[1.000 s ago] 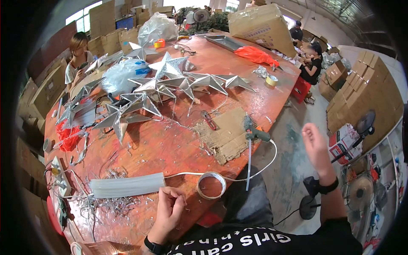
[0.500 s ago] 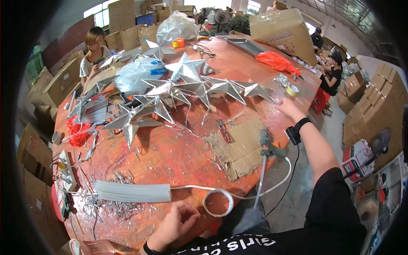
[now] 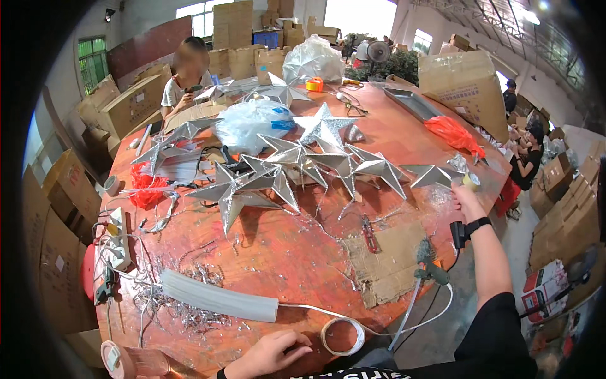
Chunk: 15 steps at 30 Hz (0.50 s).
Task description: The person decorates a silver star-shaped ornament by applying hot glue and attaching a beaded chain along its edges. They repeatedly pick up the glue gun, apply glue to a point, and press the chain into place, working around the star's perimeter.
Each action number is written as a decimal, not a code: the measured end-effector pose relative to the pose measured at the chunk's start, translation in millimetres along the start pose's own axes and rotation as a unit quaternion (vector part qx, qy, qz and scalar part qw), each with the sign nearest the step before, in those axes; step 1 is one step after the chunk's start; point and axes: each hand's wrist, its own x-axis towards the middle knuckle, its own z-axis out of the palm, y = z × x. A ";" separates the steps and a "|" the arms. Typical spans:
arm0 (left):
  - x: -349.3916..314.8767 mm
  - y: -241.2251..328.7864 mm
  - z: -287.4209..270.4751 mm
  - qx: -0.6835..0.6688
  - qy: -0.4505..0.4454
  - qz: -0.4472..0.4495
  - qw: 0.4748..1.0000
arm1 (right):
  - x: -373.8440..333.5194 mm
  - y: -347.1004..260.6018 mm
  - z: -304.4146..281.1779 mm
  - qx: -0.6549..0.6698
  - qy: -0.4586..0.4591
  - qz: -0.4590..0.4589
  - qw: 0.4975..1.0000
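At the table's right edge, my right hand point(image 3: 467, 201) is closed, with fingertips pinching the tip of a silver star point(image 3: 434, 176). That star lies right of a row of overlapping silver stars point(image 3: 380, 169). My left hand point(image 3: 274, 354) is at the near edge, fingers loosely extended and holding nothing. Nearest to it are a roll of tape point(image 3: 343, 336) and a bundle of whitish glue sticks point(image 3: 218, 295). A green glue gun point(image 3: 432, 270) sits on a torn cardboard piece point(image 3: 391, 268), along with red-handled pliers point(image 3: 368, 235).
A white power strip point(image 3: 118, 240) with cables and a pink cup point(image 3: 129, 360) line the left side. Silver tinsel scraps point(image 3: 189, 275) litter the table. Farther back are a clear plastic bag point(image 3: 252, 126) and a red bag point(image 3: 454, 134). One person point(image 3: 186, 72) is across the table.
The rightmost star has slid right, away from the row, with my right hand at its tip. My left hand's fingers have uncurled. The whole view has shifted.
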 end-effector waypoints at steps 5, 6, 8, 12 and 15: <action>-4.7 -2.3 4.4 0.010 0.019 -0.015 1.000 | -115.2 -24.2 -25.8 -0.272 0.318 -0.460 0.783; 1.1 -4.9 4.5 -0.022 0.007 -0.013 1.000 | -138.5 -25.3 -49.2 -0.231 0.327 -0.485 0.777; -1.0 -8.2 6.9 -0.008 0.054 -0.053 0.997 | -191.8 -30.3 -47.7 -0.069 0.202 -0.405 0.889; -12.5 -18.5 15.6 -0.200 0.158 -0.046 0.966 | -324.3 -33.7 -5.2 0.155 -0.066 -0.201 0.965; -0.6 -7.2 11.3 -0.123 0.159 0.059 0.978 | -389.2 12.4 29.6 0.133 -0.107 -0.079 0.982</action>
